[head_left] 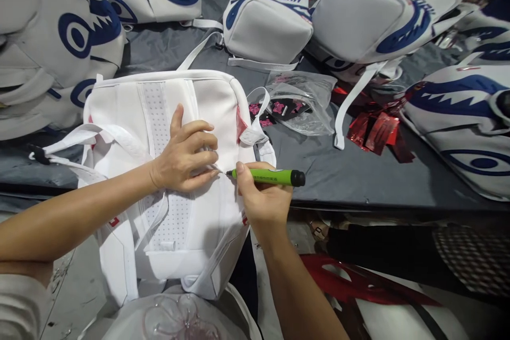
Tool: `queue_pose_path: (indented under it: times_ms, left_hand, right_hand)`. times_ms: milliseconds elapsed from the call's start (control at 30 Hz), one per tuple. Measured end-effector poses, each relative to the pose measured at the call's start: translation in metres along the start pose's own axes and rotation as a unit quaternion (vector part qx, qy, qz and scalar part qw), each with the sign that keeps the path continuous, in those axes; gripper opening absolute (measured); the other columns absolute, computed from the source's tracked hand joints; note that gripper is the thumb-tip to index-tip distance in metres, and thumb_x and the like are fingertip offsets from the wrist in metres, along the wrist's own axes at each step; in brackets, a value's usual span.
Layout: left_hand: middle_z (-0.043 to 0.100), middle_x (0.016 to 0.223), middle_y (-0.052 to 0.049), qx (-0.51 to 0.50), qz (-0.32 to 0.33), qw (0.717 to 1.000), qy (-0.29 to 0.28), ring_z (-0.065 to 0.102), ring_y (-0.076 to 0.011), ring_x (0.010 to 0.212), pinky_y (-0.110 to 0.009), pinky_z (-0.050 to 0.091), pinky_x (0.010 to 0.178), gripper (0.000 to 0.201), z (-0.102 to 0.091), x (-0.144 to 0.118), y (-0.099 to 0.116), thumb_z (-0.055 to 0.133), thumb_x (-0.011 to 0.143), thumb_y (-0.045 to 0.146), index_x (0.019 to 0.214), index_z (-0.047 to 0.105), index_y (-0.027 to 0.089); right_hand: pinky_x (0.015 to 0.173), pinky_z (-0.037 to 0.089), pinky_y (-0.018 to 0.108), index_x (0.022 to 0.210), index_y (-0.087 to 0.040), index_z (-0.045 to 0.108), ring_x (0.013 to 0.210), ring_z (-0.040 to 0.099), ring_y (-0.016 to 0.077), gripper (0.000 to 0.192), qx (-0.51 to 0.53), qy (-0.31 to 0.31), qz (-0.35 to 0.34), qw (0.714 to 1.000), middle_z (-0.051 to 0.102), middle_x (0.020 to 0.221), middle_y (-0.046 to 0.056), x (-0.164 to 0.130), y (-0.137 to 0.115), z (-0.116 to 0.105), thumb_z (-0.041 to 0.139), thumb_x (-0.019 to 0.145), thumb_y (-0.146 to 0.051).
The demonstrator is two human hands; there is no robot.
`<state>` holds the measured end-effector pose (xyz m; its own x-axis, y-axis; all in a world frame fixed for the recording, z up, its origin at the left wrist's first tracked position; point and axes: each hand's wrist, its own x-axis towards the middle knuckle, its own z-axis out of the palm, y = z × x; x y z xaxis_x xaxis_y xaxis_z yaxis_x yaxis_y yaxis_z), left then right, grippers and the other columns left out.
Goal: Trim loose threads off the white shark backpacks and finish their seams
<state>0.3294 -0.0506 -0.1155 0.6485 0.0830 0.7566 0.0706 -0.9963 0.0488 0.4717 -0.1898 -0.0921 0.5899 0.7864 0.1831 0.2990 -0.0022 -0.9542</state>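
A white backpack (217, 111) leans against the table edge, its back panel and shoulder straps facing me. My left hand (189, 156) lies on that panel with its fingers apart, slightly bent. In my right hand (263, 196) is a green marker pen (274, 176), gripped between thumb and fingers. The black cap end points right; the tip meets the white fabric close to my left fingertips. Any mark under the tip is too small to make out. A white strap (107, 138) with a black buckle (39, 154) hangs out to the left.
More white-and-blue backpacks (266, 24) stand along the dark-covered table (314, 170), with others stacked at left (40, 53). A clear plastic bag (314, 101) with pink-and-black pieces and red foil strips (378, 133) lie beyond my right hand. A person's dark-clothed leg (382, 255) is at lower right.
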Motion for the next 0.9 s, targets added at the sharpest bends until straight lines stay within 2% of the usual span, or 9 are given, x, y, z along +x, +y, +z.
queue_pose_path:
  times_ms: [200, 400, 533, 633, 700, 767, 833, 867, 900]
  left_hand:
    - [0.062, 0.1, 0.003, 0.005, -0.022, 1.0, -0.02, 0.049, -0.0224, 0.123, -0.059, -0.002, 0.128, 0.012, -0.001, 0.0, 0.001, 0.06, 0.083, 0.038, 0.088, 0.055, 0.028]
    - [0.063, 0.099, 0.004, 0.01, -0.016, 1.0, -0.013, 0.05, -0.0211, 0.122, -0.056, -0.001, 0.13, 0.015, -0.001, 0.0, 0.001, 0.06, 0.083, 0.041, 0.088, 0.053, 0.03]
    - [0.065, 0.097, 0.004, 0.028, -0.021, 0.999, -0.02, 0.051, -0.0218, 0.123, -0.057, -0.001, 0.129, 0.016, -0.001, -0.001, 0.001, 0.06, 0.083, 0.043, 0.089, 0.054, 0.03]
    - [0.067, 0.094, 0.003, 0.028, -0.031, 0.999, -0.029, 0.055, -0.0244, 0.12, -0.061, -0.001, 0.128, 0.017, 0.001, -0.002, -0.001, 0.058, 0.084, 0.046, 0.086, 0.057, 0.029]
    - [0.07, 0.095, 0.002, 0.025, -0.03, 0.999, -0.035, 0.058, -0.0265, 0.118, -0.065, -0.004, 0.127, 0.018, 0.002, -0.003, -0.001, 0.057, 0.084, 0.047, 0.086, 0.058, 0.029]
    - [0.072, 0.098, 0.002, 0.048, -0.047, 0.995, -0.076, 0.059, -0.0277, 0.12, -0.066, -0.006, 0.127, 0.021, -0.002, -0.001, 0.003, 0.053, 0.087, 0.049, 0.088, 0.061, 0.029]
    - [0.072, 0.108, 0.003, 0.094, -0.078, 0.977, -0.175, 0.054, -0.0269, 0.13, -0.064, -0.002, 0.128, 0.032, -0.013, 0.007, 0.012, 0.039, 0.093, 0.053, 0.094, 0.064, 0.032]
    - [0.071, 0.115, 0.004, 0.12, -0.094, 0.961, -0.232, 0.049, -0.0252, 0.137, -0.062, 0.003, 0.129, 0.04, -0.02, 0.013, 0.016, 0.029, 0.095, 0.053, 0.099, 0.064, 0.034]
    - [0.067, 0.127, 0.007, 0.14, -0.095, 0.939, -0.298, 0.039, -0.0214, 0.145, -0.059, 0.01, 0.129, 0.048, -0.027, 0.02, 0.019, 0.018, 0.098, 0.051, 0.107, 0.063, 0.038]
  right_hand:
    - [0.046, 0.038, 0.025, 0.072, -0.019, 0.064, 0.048, 0.048, 0.0106, 0.023, -0.001, -0.034, -0.005, 0.999, 0.054, 0.054, -0.004, 0.002, 0.001, -0.004, 0.067, 0.085, -0.037]
    - [0.044, 0.037, 0.024, 0.07, -0.019, 0.063, 0.045, 0.046, 0.0096, 0.025, -0.008, -0.063, -0.011, 0.998, 0.051, 0.051, -0.005, 0.007, 0.0, -0.009, 0.068, 0.083, -0.039]
    - [0.046, 0.039, 0.025, 0.073, -0.019, 0.065, 0.048, 0.049, 0.0106, 0.023, -0.006, -0.066, -0.011, 0.998, 0.055, 0.055, -0.003, 0.006, 0.0, -0.01, 0.067, 0.084, -0.038]
    - [0.044, 0.037, 0.026, 0.069, -0.02, 0.063, 0.045, 0.045, 0.011, 0.024, -0.016, -0.053, -0.005, 0.998, 0.051, 0.051, -0.004, 0.007, 0.002, -0.009, 0.068, 0.084, -0.039]
    - [0.046, 0.041, 0.028, 0.072, -0.022, 0.064, 0.047, 0.049, 0.0132, 0.023, -0.016, -0.046, -0.009, 0.999, 0.056, 0.055, -0.003, 0.008, 0.002, -0.009, 0.067, 0.086, -0.04]
    - [0.05, 0.047, 0.031, 0.075, -0.024, 0.066, 0.053, 0.056, 0.0167, 0.024, -0.04, -0.065, -0.026, 0.997, 0.062, 0.061, 0.0, 0.008, -0.002, -0.011, 0.065, 0.087, -0.044]
    - [0.044, 0.044, 0.031, 0.071, -0.025, 0.066, 0.048, 0.057, 0.0185, 0.026, -0.094, -0.084, -0.047, 0.991, 0.063, 0.057, 0.001, 0.005, -0.004, -0.019, 0.065, 0.085, -0.047]
    - [0.037, 0.038, 0.031, 0.067, -0.026, 0.065, 0.041, 0.053, 0.018, 0.028, -0.116, -0.082, -0.061, 0.988, 0.061, 0.052, 0.0, 0.004, -0.002, -0.023, 0.065, 0.083, -0.049]
    - [0.032, 0.032, 0.031, 0.072, -0.027, 0.067, 0.034, 0.048, 0.0172, 0.023, -0.127, -0.084, -0.05, 0.987, 0.058, 0.047, -0.002, 0.006, 0.004, -0.026, 0.067, 0.084, -0.046]
